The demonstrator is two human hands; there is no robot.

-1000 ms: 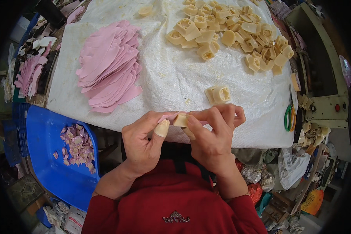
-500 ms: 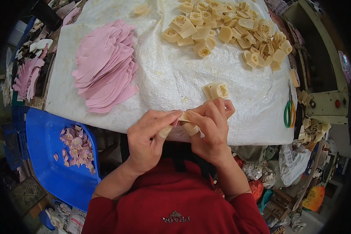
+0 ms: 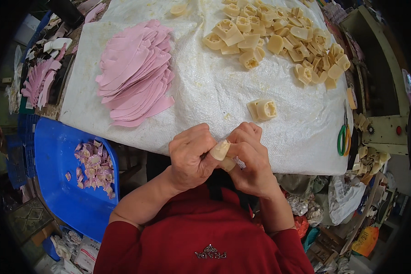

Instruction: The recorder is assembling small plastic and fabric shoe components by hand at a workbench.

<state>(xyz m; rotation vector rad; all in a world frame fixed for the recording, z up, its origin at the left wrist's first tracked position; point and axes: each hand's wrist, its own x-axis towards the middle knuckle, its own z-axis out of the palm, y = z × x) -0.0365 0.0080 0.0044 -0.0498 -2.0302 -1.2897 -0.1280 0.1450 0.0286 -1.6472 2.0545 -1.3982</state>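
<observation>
Above my lap, at the table's front edge, my left hand (image 3: 192, 155) and my right hand (image 3: 250, 157) meet with curled fingers. Beige covers sit on both thumbs: the left thumb cover (image 3: 220, 150) and the right thumb cover (image 3: 227, 164). Whatever is pinched between the hands is hidden behind the fingers. Just beyond my right hand lie beige molded blocks (image 3: 264, 110), shaped like shoe heels, with hollow ends. A fanned stack of pink sheet pieces (image 3: 134, 73) lies to the left, past my left hand.
A big heap of similar beige blocks (image 3: 278, 36) covers the far right of the white woven sheet (image 3: 205, 98). Green-handled scissors (image 3: 342, 139) lie at the right edge. On the lower left, a blue basin (image 3: 55, 182) contains small pinkish pieces (image 3: 96, 166).
Both hands have turned and closed in, so the pink and beige bit glimpsed between the fingers is now hidden. The whole view has shifted slightly, moving the table things rightward.
</observation>
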